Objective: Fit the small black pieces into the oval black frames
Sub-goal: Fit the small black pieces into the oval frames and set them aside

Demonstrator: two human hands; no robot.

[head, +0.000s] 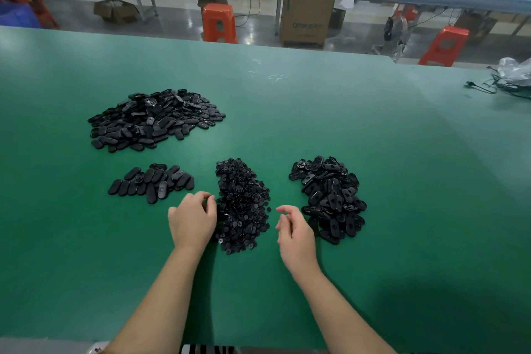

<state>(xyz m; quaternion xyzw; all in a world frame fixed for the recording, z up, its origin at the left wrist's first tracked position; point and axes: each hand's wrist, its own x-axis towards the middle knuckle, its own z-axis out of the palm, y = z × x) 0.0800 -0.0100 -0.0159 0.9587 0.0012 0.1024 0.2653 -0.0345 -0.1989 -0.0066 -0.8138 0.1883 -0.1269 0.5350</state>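
Note:
A heap of small round black pieces (pixel 242 204) lies on the green table (pixel 373 152) between my hands. To its right is a pile of oval black frames with holes (pixel 330 198). My left hand (pixel 192 218) hovers at the left edge of the small-piece heap, fingers curled, its fingertips at a dark piece; whether it holds one is unclear. My right hand (pixel 293 231) hangs between the heap and the frame pile, fingers loosely curled, holding nothing visible.
A small group of oval parts (pixel 152 182) lies left of my left hand, and a large pile of oval parts (pixel 155 119) sits farther back left. Cables and a plastic bag (pixel 511 77) lie at the table's far right. Orange stools and boxes stand beyond.

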